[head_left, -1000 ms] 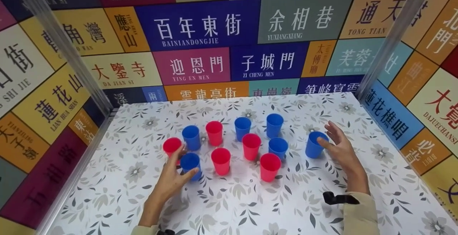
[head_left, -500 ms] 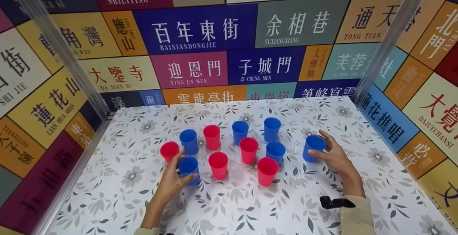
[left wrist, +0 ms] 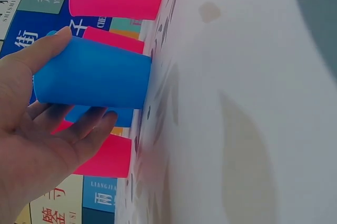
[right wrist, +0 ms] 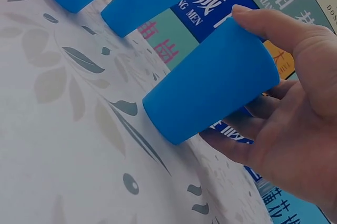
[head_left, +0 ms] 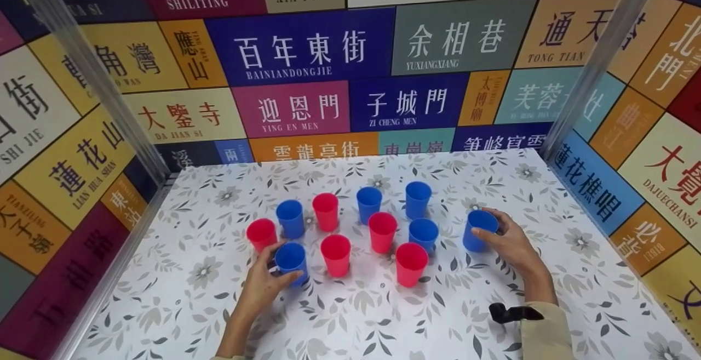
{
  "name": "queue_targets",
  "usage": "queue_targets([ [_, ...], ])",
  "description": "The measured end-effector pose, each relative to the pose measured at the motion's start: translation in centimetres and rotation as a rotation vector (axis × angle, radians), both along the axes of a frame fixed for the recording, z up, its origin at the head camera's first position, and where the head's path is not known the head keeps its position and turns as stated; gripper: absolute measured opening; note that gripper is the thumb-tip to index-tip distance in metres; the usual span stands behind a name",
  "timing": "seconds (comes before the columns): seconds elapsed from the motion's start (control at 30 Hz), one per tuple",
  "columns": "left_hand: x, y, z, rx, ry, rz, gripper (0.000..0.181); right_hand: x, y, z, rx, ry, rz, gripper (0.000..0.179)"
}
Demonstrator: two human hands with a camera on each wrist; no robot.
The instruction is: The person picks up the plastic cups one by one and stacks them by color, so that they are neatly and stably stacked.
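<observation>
My left hand (head_left: 264, 280) grips a blue cup (head_left: 292, 258) at the front left, thumb on the near side and fingers round the far left side. In the left wrist view this blue cup (left wrist: 95, 74) stands with its base at the table. Over at the right, my right hand (head_left: 512, 242) holds another blue cup (head_left: 477, 234), its thumb at the rim and its fingers behind. The right wrist view shows that blue cup (right wrist: 210, 81) mouth up, its base close on the cloth. A red cup (head_left: 261, 234) stands just behind the left fingers.
Between the hands stand several upright cups, among them a red cup (head_left: 335, 254), a red cup (head_left: 411, 263) and a blue cup (head_left: 423, 233). A leaf-patterned cloth (head_left: 350, 321) covers the table. Behind it rises a wall of coloured signs (head_left: 301, 47).
My right hand has moved in from above its blue cup and closed round it. My left fingers have drawn in on the other blue cup. The head view has shifted slightly.
</observation>
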State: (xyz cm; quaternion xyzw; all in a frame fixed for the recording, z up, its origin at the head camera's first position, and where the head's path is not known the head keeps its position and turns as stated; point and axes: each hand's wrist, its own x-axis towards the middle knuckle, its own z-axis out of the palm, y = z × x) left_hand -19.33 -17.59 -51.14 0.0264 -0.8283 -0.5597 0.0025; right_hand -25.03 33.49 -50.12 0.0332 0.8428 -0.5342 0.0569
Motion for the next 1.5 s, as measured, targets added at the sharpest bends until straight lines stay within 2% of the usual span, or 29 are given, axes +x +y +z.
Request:
queue_targets([
  [0.2,0.3,0.1,0.6,-0.005,-0.012,0.021,0.073,-0.2,-0.1,-0.3,0.032,-0.01,-0.01,0.096],
  [0.33,0.5,0.4,1.5,-0.01,-0.017,0.02,0.072,-0.1,0.0,-0.4,0.027,0.008,-0.002,0.093],
  [0.5,0.5,0.9,3.2,-0.025,-0.035,0.016,0.075,0.1,0.4,-0.9,0.014,0.012,-0.002,0.091],
  [0.77,0.3,1.9,6.3,-0.108,0.053,0.009,0.074,-0.1,0.6,-1.8,-0.096,0.019,-0.012,0.09],
  [0.97,0.4,2.7,8.2,-0.084,0.068,0.0,0.077,-0.2,0.2,-1.8,-0.121,0.034,-0.012,0.091],
  [1.13,0.6,3.4,9.1,-0.088,0.108,-0.034,0.077,0.4,-0.2,-1.9,-0.157,0.026,-0.054,0.095],
  [1.3,0.8,3.6,9.5,-0.096,0.124,-0.04,0.075,1.1,-1.0,-2.2,-0.221,0.017,-0.088,0.096],
  [1.5,0.6,4.4,10.3,-0.121,0.116,-0.05,0.075,1.3,-2.6,-2.3,-0.289,0.007,-0.226,0.098],
])
